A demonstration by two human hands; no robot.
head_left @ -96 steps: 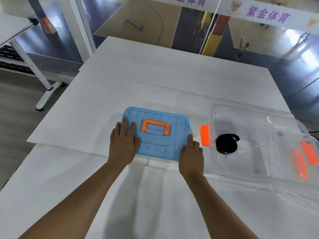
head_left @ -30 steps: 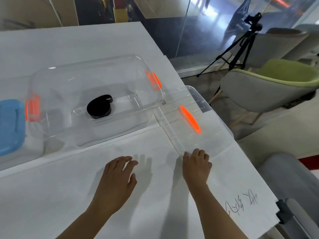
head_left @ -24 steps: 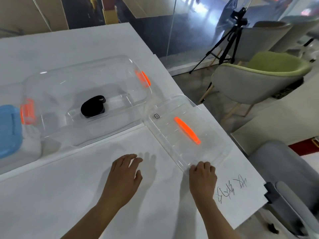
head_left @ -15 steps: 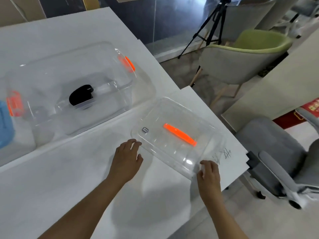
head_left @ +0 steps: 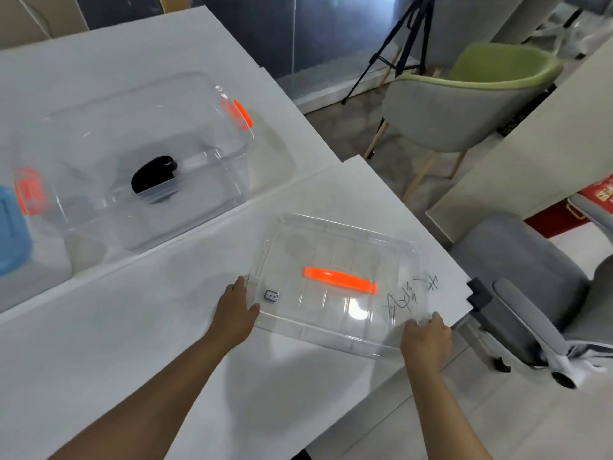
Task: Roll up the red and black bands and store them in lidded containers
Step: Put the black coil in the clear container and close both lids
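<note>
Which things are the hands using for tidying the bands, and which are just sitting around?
For the job:
clear lid, gripped by left hand and right hand
clear box, still open
rolled black band inside it
blue lid

Just around:
green chair
grey chair
tripod

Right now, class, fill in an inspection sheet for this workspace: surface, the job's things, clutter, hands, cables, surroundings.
Surface: white table, black scribble near its right corner.
Job's things: rolled black band inside the open clear container; clear lid with orange handle held near the table's right edge; blue lid at far left.
Clutter: nothing seen.
Hands: left hand and right hand grip the clear lid's ends.
Cables: nothing seen.
Surroundings: green chair, tripod, grey office chair.
</note>
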